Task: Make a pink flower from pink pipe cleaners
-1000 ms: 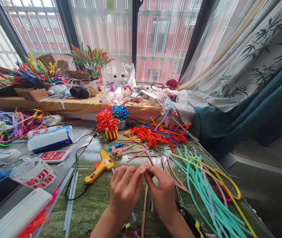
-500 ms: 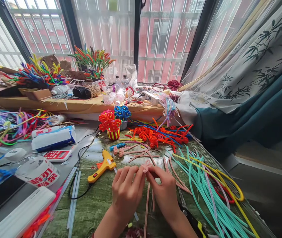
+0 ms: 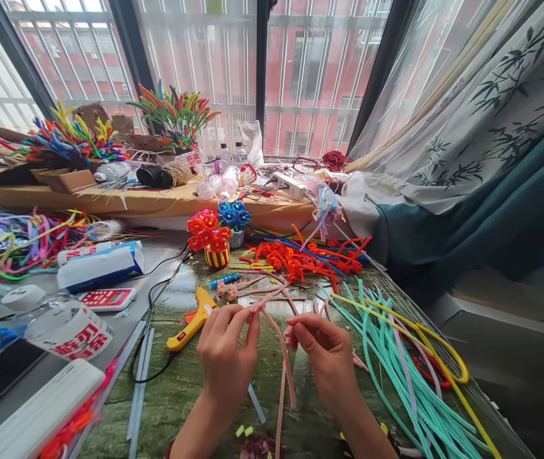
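My left hand (image 3: 227, 350) pinches one end of a pink pipe cleaner (image 3: 286, 354) between thumb and fingertips. Its free length curves down to the right between my two hands. Just apart from it, my right hand (image 3: 328, 360) has thumb and fingers pressed together; what they hold, if anything, is hidden. Beyond my hands, small curled pink pieces (image 3: 227, 291) rest on the green tabletop (image 3: 195, 395). A yellow glue gun (image 3: 190, 326) lies left of my left hand.
Turquoise pipe cleaners (image 3: 396, 357) spread on the right, with a yellow one (image 3: 460, 376) across them. Red flower pieces (image 3: 295, 258) pile up behind, beside a striped pot (image 3: 217, 256) of flowers. Clear glue sticks (image 3: 141, 389) and a plastic bottle (image 3: 74, 328) lie left.
My hands have moved apart, the left one leftward and the right one slightly right. The pink pipe cleaner, bunched between both hands before, now hangs from my left fingertips.
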`<state>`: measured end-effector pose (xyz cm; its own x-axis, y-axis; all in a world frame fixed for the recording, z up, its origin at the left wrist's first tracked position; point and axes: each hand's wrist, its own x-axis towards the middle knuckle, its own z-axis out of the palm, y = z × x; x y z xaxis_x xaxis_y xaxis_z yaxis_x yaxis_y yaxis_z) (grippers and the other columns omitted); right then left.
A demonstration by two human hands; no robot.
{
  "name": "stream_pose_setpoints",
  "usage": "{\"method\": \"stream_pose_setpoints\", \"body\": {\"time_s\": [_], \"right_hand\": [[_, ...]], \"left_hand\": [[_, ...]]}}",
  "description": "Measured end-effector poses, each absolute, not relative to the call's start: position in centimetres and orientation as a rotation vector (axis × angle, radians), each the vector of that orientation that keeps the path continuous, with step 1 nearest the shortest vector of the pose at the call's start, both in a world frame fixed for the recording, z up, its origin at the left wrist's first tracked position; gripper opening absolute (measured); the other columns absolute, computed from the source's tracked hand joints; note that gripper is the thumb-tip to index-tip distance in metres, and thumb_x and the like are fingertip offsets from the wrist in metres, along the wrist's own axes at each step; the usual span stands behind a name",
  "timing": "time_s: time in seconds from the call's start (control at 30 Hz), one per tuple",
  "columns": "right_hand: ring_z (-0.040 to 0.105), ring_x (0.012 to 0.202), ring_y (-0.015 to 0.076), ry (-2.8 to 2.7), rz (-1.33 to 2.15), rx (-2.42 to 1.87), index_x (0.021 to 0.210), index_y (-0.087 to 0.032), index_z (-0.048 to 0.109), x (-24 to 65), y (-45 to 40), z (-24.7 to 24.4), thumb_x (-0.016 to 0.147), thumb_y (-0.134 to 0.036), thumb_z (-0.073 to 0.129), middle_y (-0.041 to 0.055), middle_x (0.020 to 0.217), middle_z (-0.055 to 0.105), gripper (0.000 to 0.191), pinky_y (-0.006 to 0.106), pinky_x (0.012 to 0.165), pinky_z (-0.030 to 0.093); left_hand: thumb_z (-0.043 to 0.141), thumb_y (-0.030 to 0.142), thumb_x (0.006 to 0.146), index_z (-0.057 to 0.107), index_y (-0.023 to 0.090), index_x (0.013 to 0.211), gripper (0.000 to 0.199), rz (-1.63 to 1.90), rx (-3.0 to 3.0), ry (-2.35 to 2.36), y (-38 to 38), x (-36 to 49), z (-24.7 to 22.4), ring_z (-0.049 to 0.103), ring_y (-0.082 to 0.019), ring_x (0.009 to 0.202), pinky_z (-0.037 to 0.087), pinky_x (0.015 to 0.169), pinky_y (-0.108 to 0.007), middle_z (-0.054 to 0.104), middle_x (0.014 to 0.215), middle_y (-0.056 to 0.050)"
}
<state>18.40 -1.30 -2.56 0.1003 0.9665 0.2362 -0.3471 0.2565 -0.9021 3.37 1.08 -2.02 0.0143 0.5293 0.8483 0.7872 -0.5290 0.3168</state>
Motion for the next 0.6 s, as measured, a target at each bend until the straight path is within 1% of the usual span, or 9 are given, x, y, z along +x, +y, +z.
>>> {"method": "stream_pose_setpoints", "body": {"time_s": [0.33,0.47,0.6], "right_hand": [[0.061,0.062,0.0118,-1.075,1.085,-0.790,0.085,-0.024,0.077,18.42,-1.65,-2.50,0.082,-0.026,0.071,0.0008,0.070,0.069,0.007,0.021,0.058,0.050],[0.058,0.059,0.0096,-1.064,1.076,-0.791,0.077,-0.023,0.074,18.45,-1.61,-2.56,0.080,-0.025,0.072,-0.0017,0.065,0.065,0.004,0.019,0.056,0.047],[0.057,0.057,0.0095,-1.053,1.115,-0.812,0.072,-0.021,0.071,18.34,-1.51,-2.30,0.083,-0.026,0.069,-0.0022,0.062,0.062,0.012,0.019,0.056,0.047]], "left_hand": [[0.066,0.019,0.084,0.069,0.016,0.084,0.005,-1.489,-2.063,-1.367,0.93,3.61,-2.05,0.059,-0.018,0.071,0.047,0.070,-0.031,0.066,0.077,-0.004],[0.067,0.017,0.083,0.069,0.015,0.084,0.004,-1.500,-2.079,-1.361,0.88,3.70,-2.12,0.059,-0.018,0.071,0.047,0.070,-0.031,0.066,0.078,-0.005],[0.067,0.017,0.083,0.069,0.015,0.086,0.004,-1.510,-2.090,-1.347,0.78,3.75,-2.17,0.059,-0.018,0.072,0.047,0.070,-0.031,0.066,0.078,-0.005]]}}
